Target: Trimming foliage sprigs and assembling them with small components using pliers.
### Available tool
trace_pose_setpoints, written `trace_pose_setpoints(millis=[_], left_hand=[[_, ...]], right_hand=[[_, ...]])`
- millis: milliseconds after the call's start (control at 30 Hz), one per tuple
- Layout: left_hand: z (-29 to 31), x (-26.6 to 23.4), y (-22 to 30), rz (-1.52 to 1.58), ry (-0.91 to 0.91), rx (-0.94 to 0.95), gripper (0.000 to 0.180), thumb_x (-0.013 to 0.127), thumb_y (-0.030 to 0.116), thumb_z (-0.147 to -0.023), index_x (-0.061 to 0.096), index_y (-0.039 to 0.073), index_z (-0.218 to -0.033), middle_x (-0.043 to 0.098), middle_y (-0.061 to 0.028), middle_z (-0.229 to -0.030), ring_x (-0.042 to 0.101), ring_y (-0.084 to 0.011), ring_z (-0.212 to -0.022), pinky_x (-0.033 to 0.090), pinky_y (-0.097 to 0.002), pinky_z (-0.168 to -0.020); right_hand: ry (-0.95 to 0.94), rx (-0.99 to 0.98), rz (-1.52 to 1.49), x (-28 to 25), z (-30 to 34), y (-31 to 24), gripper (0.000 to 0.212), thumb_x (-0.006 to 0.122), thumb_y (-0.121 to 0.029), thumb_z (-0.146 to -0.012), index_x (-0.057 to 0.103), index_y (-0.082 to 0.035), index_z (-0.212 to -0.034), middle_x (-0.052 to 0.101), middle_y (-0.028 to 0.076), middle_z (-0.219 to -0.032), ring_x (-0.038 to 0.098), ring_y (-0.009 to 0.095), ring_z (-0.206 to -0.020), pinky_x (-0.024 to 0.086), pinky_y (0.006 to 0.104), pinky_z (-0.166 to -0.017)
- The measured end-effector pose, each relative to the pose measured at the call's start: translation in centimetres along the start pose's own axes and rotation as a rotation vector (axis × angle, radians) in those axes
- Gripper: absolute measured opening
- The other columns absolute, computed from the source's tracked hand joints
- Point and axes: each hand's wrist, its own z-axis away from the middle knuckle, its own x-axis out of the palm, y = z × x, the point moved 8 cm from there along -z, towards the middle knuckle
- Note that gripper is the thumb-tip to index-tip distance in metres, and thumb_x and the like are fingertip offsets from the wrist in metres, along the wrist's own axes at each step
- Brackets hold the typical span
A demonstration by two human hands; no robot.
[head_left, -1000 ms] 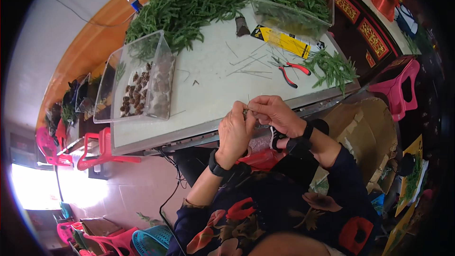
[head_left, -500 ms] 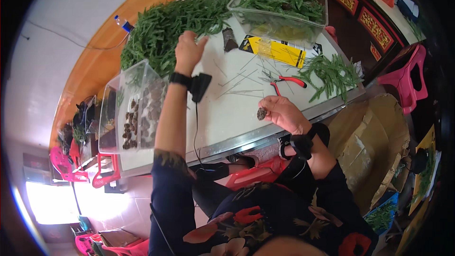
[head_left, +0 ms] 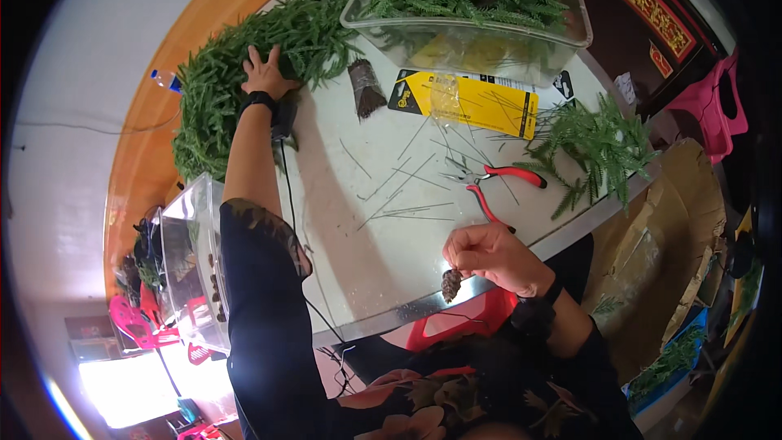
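Observation:
My left hand point(head_left: 265, 73) is stretched far out, fingers spread on a big heap of green fir-like sprigs point(head_left: 244, 73) at the table's far left. A black band sits on that wrist. My right hand point(head_left: 489, 254) stays near the table's front edge, closed on a small brown pine cone point(head_left: 450, 284) that hangs below the fingers. Thin metal wires point(head_left: 407, 187) lie scattered on the white table point(head_left: 342, 220) between the two hands.
Red-handled pliers point(head_left: 489, 183) lie just beyond my right hand. A yellow card package point(head_left: 464, 102) and a dark bundle point(head_left: 365, 88) sit farther back. A clear bin of greenery point(head_left: 481, 0) stands at the back, loose sprigs point(head_left: 599, 147) at right, a clear bin of pine cones point(head_left: 191, 261) at left.
My left hand left the right hand near the front edge and reached out to the green heap. The right hand stays low, still holding the pine cone.

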Motion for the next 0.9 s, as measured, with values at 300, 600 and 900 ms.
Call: trace_pose_setpoints(millis=[300, 600, 900], left_hand=[[-2.2, -1.9, -5.3, 0.308, 0.28, 0.137, 0.063, 0.079, 0.021, -0.059, 0.046, 0.011, -0.112, 0.051, -0.0173, -0.123, 0.056, -0.0392, -0.102, 0.049, -0.0444, -0.082], [4.2, -10.5, -17.5, 0.888, 0.454, -0.091, 0.047, 0.075, 0.02, -0.066, 0.051, 0.001, -0.101, 0.065, -0.0112, -0.094, 0.063, -0.0206, -0.085, 0.05, -0.0326, -0.073], [26.0, -21.4, -3.6, 0.937, 0.472, 0.251, 0.049, 0.076, 0.012, -0.068, 0.05, -0.001, -0.108, 0.063, -0.0093, -0.094, 0.061, -0.0187, -0.081, 0.05, -0.0279, -0.071]], right_hand=[[0.008, 0.03, -0.002, -0.3, -1.8, 1.0, 0.009, 0.061, -0.007, -0.086, 0.056, -0.001, -0.081, 0.052, 0.003, -0.083, 0.048, 0.008, -0.071, 0.043, 0.0216, -0.065], [0.025, 0.016, 0.017, 3.2, 3.6, 5.2, 0.009, 0.058, -0.013, -0.09, 0.058, -0.004, -0.091, 0.055, 0.0, -0.087, 0.048, 0.006, -0.071, 0.043, 0.0198, -0.067], [-0.065, -0.064, -0.053, 4.5, 8.4, 8.0, 0.015, 0.058, -0.018, -0.092, 0.058, -0.003, -0.094, 0.053, -0.001, -0.085, 0.047, 0.006, -0.07, 0.042, 0.0199, -0.067]])
